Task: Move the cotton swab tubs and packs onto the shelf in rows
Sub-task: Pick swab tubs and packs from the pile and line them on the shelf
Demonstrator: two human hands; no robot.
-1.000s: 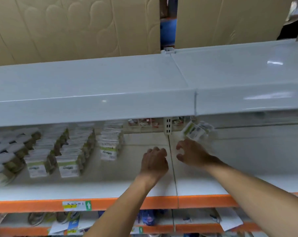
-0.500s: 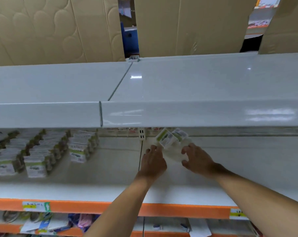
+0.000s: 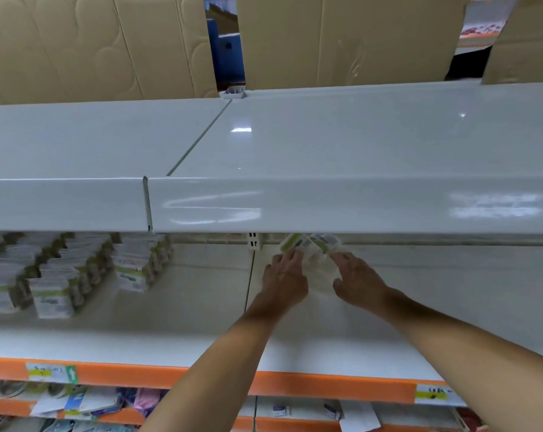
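Observation:
Two clear cotton swab packs (image 3: 311,245) with green-and-white labels stand at the back of the white shelf (image 3: 201,307), just right of the shelf seam. My left hand (image 3: 285,279) touches their left side and my right hand (image 3: 356,282) their right side, fingers spread around them. The packs' lower parts are blurred and partly hidden by my fingers. On the left part of the same shelf, several rows of swab packs (image 3: 64,275) stand in lines running front to back.
A wide white upper shelf (image 3: 295,169) overhangs the working shelf and hides its back top. Cardboard panels (image 3: 341,39) stand behind. The orange shelf edge (image 3: 326,385) carries price tags. A lower shelf (image 3: 86,403) holds mixed packets.
The view has shifted right, so the stocked rows sit further left. My right hand carried the packs leftward to the shelf's back, and my left hand has closed in on them.

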